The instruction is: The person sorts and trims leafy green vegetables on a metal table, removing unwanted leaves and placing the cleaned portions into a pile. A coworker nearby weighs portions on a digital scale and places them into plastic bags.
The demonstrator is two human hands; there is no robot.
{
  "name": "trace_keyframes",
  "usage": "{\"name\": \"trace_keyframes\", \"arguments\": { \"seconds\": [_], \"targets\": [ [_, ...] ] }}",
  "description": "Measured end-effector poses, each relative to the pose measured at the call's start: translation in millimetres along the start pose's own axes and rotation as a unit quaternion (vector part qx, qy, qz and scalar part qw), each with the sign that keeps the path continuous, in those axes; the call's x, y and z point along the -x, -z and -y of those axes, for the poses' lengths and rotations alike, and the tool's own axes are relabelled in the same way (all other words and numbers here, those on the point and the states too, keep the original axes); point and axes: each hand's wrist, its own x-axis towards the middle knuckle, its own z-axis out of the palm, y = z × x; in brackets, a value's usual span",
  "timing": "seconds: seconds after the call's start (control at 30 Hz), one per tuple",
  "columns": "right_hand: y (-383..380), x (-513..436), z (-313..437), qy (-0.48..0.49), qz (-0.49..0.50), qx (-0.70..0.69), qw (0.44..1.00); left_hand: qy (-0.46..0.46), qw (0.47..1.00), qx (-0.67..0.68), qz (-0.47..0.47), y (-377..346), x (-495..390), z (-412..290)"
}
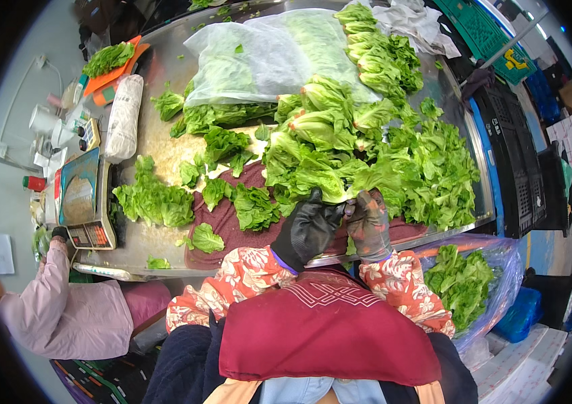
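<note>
My left hand [310,230], in a black coated glove, grips the base of a head of romaine lettuce [319,182] near the table's front edge. Close beside it, my right hand [368,226] wears a stained grey glove and pinches the stem end of a lettuce leaf [379,177]. Whether that leaf is still joined to the head cannot be made out. Beyond both hands lies a pile of lettuce heads [321,123], and loose leaves [440,171] are heaped to the right. A maroon towel [245,247] is spread under the work.
White translucent sheeting [276,55] covers lettuce at the back. On the left stand a digital scale [86,227] and a wrapped roll [124,118]. A co-worker in a pink sleeve [53,298] works there. A plastic-lined bin [503,272] with leaves and black crates [511,156] flank the right.
</note>
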Motion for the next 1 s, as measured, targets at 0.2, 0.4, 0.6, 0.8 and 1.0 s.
{"name": "trace_keyframes", "arguments": {
  "seconds": [0.2, 0.4, 0.6, 0.8, 1.0],
  "targets": [
    [48, -50, 28, -0.094, 0.114, -0.317, 0.937, -0.058, 0.994, -0.093, 0.027, -4, 14, -25],
    [57, -20, 24, -0.077, 0.039, -0.074, 0.994, -0.251, 0.765, -0.571, -0.164, -47, 67, -96],
    [8, -3, 2, -0.113, 0.069, 0.067, 0.989, -0.545, 0.304, -0.706, -0.334, -48, 164, -248],
    [9, -13, -19, -0.128, 0.139, 0.100, 0.977, -0.216, 0.056, -0.839, -0.497, -8, 191, -345],
    [18, -31, 4, 0.058, -0.028, 0.315, 0.947, -0.317, -0.026, -0.862, -0.396, 17, 218, -374]
  ]
}}
